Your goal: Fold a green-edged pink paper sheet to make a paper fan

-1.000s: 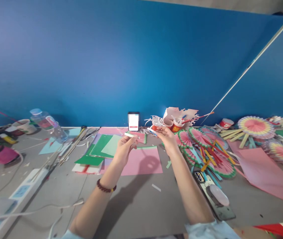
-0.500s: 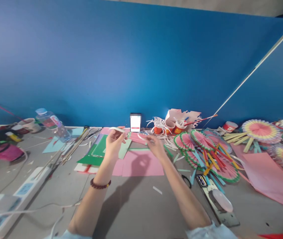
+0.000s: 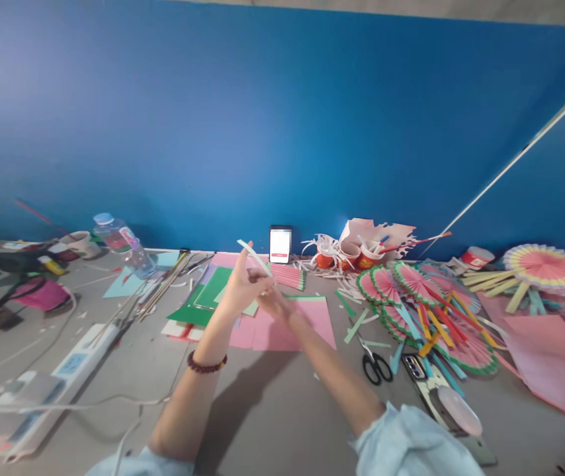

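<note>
A narrow white strip (image 3: 254,256), maybe paper or tape, slants up to the left above the pink sheets. My left hand (image 3: 239,289), with a beaded bracelet on its wrist, pinches its lower part. My right hand (image 3: 276,303) meets the left one there with closed fingers, partly hidden behind it; they seem to be on the strip's lower end. Below the hands lie pink paper sheets (image 3: 307,324), with green sheets (image 3: 190,311) to the left. Pink striped paper pieces (image 3: 287,276) lie just behind the right hand.
A phone (image 3: 280,244) stands against the blue wall. At right are red cups (image 3: 366,256), folded paper fans (image 3: 416,284), scissors (image 3: 376,365) and a second phone (image 3: 424,383) under a white mouse (image 3: 458,410). At left are a bottle (image 3: 126,244), thin sticks (image 3: 166,284) and a power strip (image 3: 64,383).
My hands, apart before with white strip showing at each, have come together. The right hand moved left to the left hand, and the strip now tilts more steeply. The view shifted slightly left.
</note>
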Demonstrator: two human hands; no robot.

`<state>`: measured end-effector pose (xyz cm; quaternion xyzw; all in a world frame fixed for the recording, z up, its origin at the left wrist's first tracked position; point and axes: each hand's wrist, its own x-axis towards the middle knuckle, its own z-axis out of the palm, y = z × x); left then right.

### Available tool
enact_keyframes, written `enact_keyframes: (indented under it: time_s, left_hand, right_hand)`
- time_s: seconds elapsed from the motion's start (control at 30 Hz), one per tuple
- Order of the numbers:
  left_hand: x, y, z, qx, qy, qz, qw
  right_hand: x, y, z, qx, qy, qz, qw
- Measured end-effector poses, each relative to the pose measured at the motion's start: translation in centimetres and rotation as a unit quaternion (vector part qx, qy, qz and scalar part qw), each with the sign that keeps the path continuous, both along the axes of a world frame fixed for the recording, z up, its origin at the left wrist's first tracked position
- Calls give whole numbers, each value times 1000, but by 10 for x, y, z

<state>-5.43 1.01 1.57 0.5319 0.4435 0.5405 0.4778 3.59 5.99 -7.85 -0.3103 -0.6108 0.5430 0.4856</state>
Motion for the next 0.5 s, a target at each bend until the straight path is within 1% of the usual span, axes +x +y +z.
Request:
enact_keyframes:
  time_s: [0.03, 0.1, 0.2, 0.27, 0.3, 0.37, 0.43, 0.5]
  left_hand:
    - [1, -1, 0, -4, 7, -21, 1000]
    - [4, -3, -1, -10, 32, -51, 998]
    - [9, -6, -4, -4, 72, -78, 994]
    - [14, -8, -8, 10, 88, -101, 991]
    - [17, -8, -10, 14, 96, -112, 989]
    - [24, -10, -16, 13, 125, -130, 984]
    - [32, -12, -22, 15, 156, -139, 978]
    - [38, -15, -27, 29, 175, -135, 975]
  right_hand:
    - [5, -1, 4, -27, 26, 13, 999]
    - [20, -3, 12, -45, 44, 19, 998]
    - [46, -7, 30, -69, 64, 13, 995]
    - [62, -12, 43, -112, 98, 2, 989]
    - [69, -14, 49, -128, 99, 9, 987]
    - [80, -19, 59, -137, 99, 9, 986]
    - [89, -24, 63, -133, 98, -14, 986]
    - [95, -27, 65, -124, 90, -43, 987]
